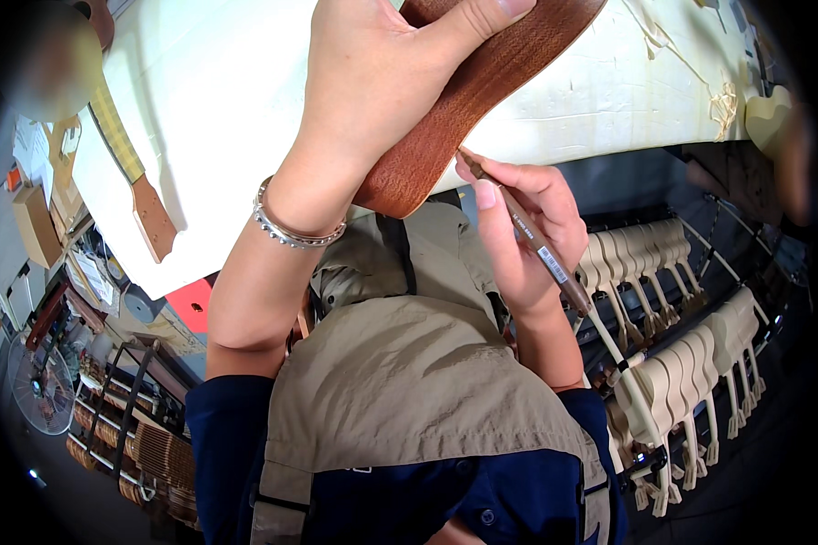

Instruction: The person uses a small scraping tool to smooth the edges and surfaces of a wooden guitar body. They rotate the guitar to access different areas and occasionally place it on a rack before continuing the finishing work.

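Observation:
A reddish-brown wooden ukulele body [436, 136] with a waisted outline lies tilted across the near edge of the white-covered bench. My left hand [373, 82] grips it from above, thumb stretched over the face; the other fingers are mostly hidden. A metal bracelet [286, 227] circles that wrist. In my right hand [550, 218] a slim brown marker pen [547, 256] is pinched between thumb and fingers. Its tip meets the curved edge of the body near the waist, on the side toward my right hand.
The white bench [218, 82] spans the far side. At its left lies an instrument neck [118, 127] with yellow covering and a brown headstock [154, 218]. Racks of pale unfinished instruments [682, 372] stand close on my right. A fan [41, 386] and another rack [127, 418] stand left.

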Motion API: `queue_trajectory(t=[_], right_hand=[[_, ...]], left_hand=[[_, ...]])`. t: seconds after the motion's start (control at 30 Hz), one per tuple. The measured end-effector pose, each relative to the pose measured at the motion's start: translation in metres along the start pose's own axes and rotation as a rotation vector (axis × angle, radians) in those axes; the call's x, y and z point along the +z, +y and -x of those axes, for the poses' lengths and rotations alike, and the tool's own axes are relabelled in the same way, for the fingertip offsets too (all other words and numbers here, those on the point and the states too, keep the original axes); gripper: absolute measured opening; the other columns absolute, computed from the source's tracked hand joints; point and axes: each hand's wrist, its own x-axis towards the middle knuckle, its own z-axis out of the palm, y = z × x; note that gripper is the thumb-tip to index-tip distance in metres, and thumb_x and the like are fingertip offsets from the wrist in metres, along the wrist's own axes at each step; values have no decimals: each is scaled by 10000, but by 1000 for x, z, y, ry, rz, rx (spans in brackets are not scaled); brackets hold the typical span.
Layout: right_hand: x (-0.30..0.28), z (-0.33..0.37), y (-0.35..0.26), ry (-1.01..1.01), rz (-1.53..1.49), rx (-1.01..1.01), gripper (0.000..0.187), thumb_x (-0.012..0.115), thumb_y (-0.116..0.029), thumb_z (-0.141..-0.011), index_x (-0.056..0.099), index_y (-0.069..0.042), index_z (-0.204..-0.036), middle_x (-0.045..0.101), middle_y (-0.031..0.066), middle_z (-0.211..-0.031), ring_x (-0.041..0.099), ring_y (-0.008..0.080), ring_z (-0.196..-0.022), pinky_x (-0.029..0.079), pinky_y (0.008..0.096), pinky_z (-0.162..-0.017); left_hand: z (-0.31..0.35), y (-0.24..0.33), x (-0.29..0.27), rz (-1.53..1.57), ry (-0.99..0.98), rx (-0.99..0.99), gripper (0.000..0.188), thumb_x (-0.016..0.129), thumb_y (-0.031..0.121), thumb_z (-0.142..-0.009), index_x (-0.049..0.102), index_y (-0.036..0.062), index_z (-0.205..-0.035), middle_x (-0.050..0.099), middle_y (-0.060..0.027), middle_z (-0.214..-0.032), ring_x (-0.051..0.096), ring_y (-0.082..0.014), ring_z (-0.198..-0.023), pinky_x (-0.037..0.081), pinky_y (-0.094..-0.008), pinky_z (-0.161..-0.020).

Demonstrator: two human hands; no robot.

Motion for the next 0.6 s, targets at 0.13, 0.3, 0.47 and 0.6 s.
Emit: queue_trajectory(t=[0.13, 0.3, 0.47, 0.6], right_hand=[[-2, 5, -1, -46, 4, 5, 163, 653, -8, -810, 619, 35, -963, 681, 118, -879, 648, 115, -770, 511, 228, -694], [0, 1, -1, -3, -20, 7, 164, 655, -12, -811, 617, 39, -961, 678, 125, -896, 647, 121, -768, 514, 231, -696], [0, 0, 0, 10, -25, 2, 159, 657, -17, -812, 619, 34, -957, 678, 122, -887, 647, 120, -760, 515, 230, -688], [-1, -1, 0, 5, -8, -4, 160, 661, -22, -810, 621, 32, -955, 677, 120, -877, 646, 118, -758, 516, 232, -685]], left_hand=[[1, 3, 1, -6, 6, -24, 418, 734, 168, -803, 426, -13, -1020, 583, -106, -940, 585, -122, -828, 498, -240, -705], [0, 3, 1, -17, 19, -35, 423, 734, 171, -803, 425, -16, -1022, 581, -105, -935, 583, -121, -824, 498, -237, -703], [1, 1, 0, 4, 2, -3, 427, 734, 174, -803, 423, -18, -1024, 582, -106, -935, 585, -123, -823, 500, -236, -698], [1, 1, 0, 11, 1, -3, 427, 734, 174, -803, 423, -18, -1024, 584, -106, -936, 589, -124, -823, 501, -237, -696]])
